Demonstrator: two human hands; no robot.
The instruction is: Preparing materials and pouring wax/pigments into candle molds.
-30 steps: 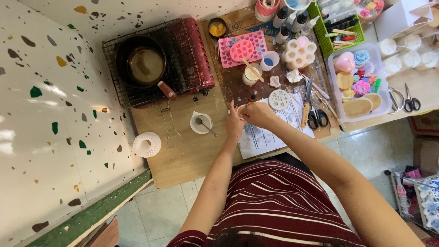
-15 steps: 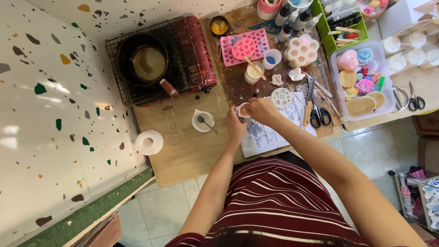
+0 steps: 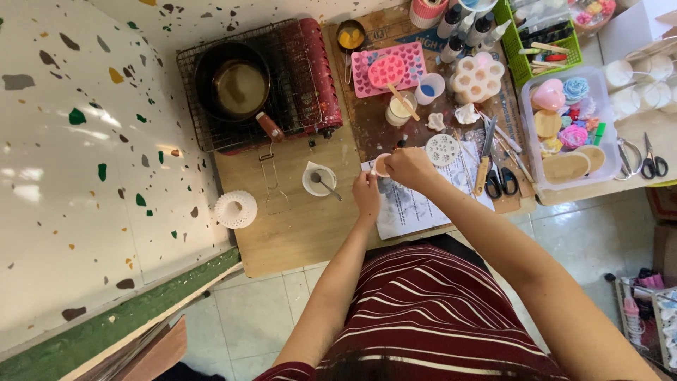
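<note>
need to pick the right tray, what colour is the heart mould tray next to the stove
Pink: the heart mould tray beside the red stove shows best in the head view.

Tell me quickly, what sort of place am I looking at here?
Probably a home craft bench for candle or soap casting: a pan on a portable stove, a pink silicone mould, and a tub of finished flower and heart shapes.

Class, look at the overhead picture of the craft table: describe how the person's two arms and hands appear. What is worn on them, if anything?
Both arms are bare from the upper arm down; no gloves show on the left hand or the right hand. No watch, bracelet or ring can be made out at this size. The only clothing visible is a dark red top with thin white stripes, its short sleeve showing near the left shoulder.
</note>
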